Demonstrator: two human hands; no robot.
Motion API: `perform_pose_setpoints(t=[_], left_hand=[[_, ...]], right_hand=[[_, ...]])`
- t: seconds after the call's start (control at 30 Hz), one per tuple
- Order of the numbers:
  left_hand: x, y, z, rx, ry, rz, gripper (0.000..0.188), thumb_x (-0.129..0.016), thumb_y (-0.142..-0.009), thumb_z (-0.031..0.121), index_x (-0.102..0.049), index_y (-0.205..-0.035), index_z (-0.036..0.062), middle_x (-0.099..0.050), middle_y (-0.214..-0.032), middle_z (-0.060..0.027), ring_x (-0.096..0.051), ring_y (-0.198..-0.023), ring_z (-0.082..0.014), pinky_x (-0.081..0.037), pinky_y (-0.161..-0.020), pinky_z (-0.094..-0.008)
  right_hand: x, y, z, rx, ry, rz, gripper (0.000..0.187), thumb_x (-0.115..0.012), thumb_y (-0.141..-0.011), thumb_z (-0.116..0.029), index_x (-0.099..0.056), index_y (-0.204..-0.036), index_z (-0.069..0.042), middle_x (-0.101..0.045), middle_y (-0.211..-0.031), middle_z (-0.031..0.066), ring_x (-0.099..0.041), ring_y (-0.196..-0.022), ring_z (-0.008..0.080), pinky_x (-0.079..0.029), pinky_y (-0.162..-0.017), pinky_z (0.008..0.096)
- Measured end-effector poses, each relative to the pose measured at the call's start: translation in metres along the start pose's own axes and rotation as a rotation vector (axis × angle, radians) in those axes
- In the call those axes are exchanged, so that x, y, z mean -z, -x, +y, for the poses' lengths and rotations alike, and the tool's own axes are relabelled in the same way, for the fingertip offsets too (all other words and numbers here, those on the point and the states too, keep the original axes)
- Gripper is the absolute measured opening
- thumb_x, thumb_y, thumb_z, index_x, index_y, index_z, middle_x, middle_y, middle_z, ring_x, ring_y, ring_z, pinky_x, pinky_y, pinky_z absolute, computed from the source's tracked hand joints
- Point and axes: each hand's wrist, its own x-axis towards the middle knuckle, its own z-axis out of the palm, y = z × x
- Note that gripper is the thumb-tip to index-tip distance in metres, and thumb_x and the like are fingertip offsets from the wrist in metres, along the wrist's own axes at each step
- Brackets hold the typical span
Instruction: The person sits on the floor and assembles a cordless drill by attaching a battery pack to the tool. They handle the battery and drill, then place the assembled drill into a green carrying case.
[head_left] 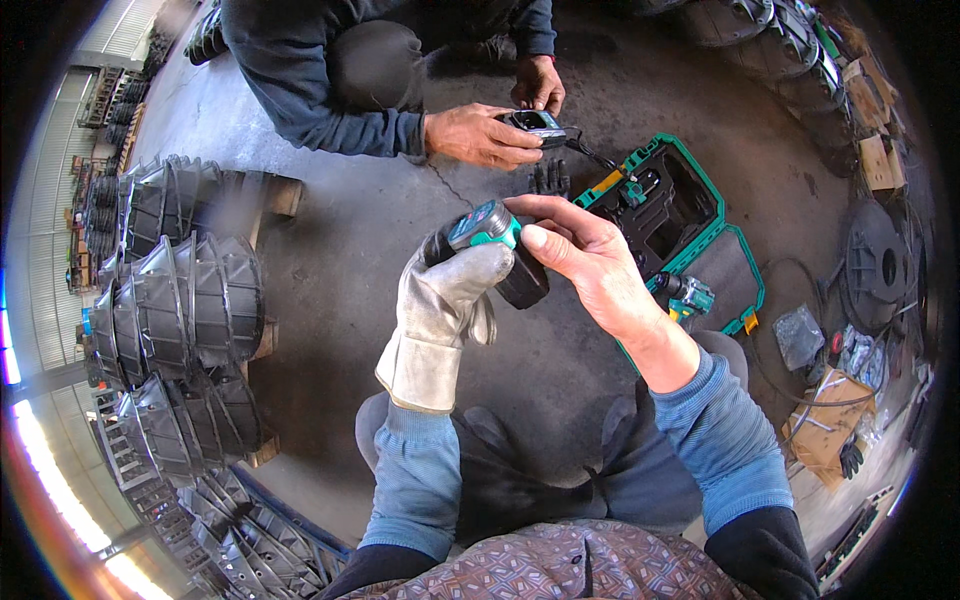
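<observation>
The grip of the left hand [445,300], in a pale work glove, is closed around a black-and-teal battery pack [522,272], held above the floor to the left of the open, teal-rimmed tool case [688,205]. Beyond the pack, up and left of the case, a co-worker's hands [485,138] in dark sleeves hold what looks like a corded black charger [540,125]. A black glove [548,180] lies just left of the case. The bare right hand [600,262], also left of the case, pinches the pack's right end between thumb and forefinger. In the case's nearer half lies a teal-and-black cordless drill [690,295]. To the case's right are a clear plastic bag [798,337], then, nearer the wearer, a flattened piece of cardboard [825,430]; farthest right stands a dark, round metal flange [872,275].
</observation>
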Motion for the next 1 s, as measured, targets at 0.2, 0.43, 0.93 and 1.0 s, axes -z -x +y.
perform_pose_setpoints(t=[0.2,0.43,0.93,1.0], left_hand=[[-0.006,0.0,-0.001,0.101,-0.097,-0.025,0.038,-0.086,-0.08,0.021,-0.075,-0.113,0.0048,-0.073,-0.088,-0.0049,-0.061,-0.052,-0.0143,-0.045,-0.042,-0.0276],[-0.02,0.003,-0.008,0.061,-0.142,-0.005,0.039,-0.083,-0.086,0.02,-0.072,-0.119,0.0023,-0.072,-0.096,-0.0034,-0.066,-0.072,-0.0124,-0.052,-0.057,-0.0268],[-0.041,0.002,-0.009,-0.013,-0.442,0.036,0.041,-0.088,-0.082,0.023,-0.073,-0.116,0.0041,-0.074,-0.095,-0.0035,-0.068,-0.081,-0.0095,-0.055,-0.067,-0.0261],[-0.042,0.005,-0.002,0.053,-0.449,0.069,0.04,-0.087,-0.083,0.022,-0.073,-0.116,0.0041,-0.074,-0.094,-0.0038,-0.068,-0.081,-0.0098,-0.055,-0.069,-0.0259]], right_hand=[[0.004,-0.004,0.0,0.037,0.154,0.001,0.042,-0.071,-0.101,-0.026,-0.065,-0.132,0.002,-0.072,-0.11,0.0046,-0.062,-0.101,0.0094,-0.051,-0.09,0.0273],[-0.003,-0.005,0.006,-0.123,-0.241,0.053,0.032,-0.069,-0.101,-0.027,-0.068,-0.117,0.001,-0.071,-0.104,0.0051,-0.066,-0.095,0.0115,-0.052,-0.086,0.0268],[-0.002,-0.014,0.019,-0.282,-0.444,0.152,0.044,-0.056,-0.106,-0.038,-0.067,-0.123,0.001,-0.073,-0.111,0.0118,-0.071,-0.099,0.0225,-0.056,-0.092,0.0374],[0.005,-0.019,0.027,-0.219,-0.315,0.075,0.053,-0.052,-0.107,-0.044,-0.064,-0.13,0.003,-0.072,-0.119,0.0145,-0.07,-0.107,0.0253,-0.055,-0.099,0.0395]])
